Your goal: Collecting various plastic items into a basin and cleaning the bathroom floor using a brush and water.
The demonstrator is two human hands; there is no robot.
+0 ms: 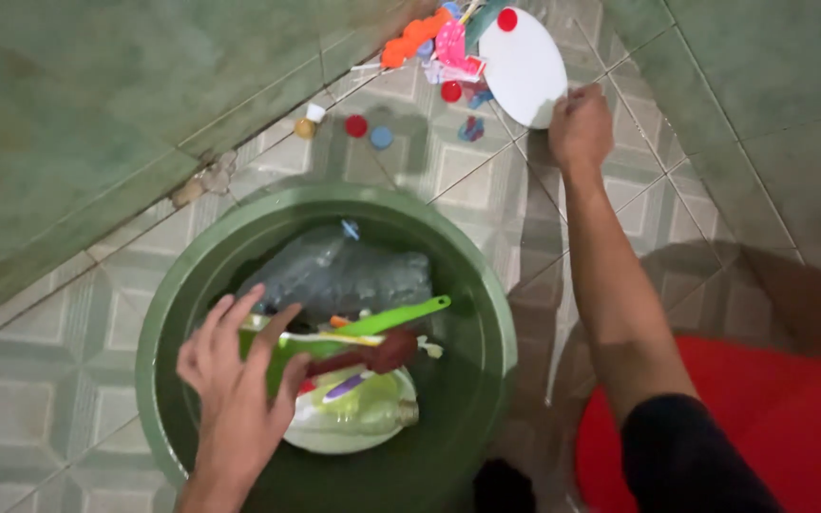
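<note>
L hand [235,380] over basin [159,323] utensils [363,332]

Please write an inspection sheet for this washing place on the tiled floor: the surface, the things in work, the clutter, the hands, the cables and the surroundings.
Surface: tiled floor, patterned, pale green and grey.
Job's things: green basin holding a crumpled clear plastic bottle, a green utensil, a pale plate and other small items; white oval plate on the floor.
Clutter: bottle caps and colourful plastic toys near the wall.
Hands: left hand over the basin, fingers spread; right hand grips the white plate's edge.
Cables: nothing seen.
Surroundings: green tiled wall; red round object at right.
</note>
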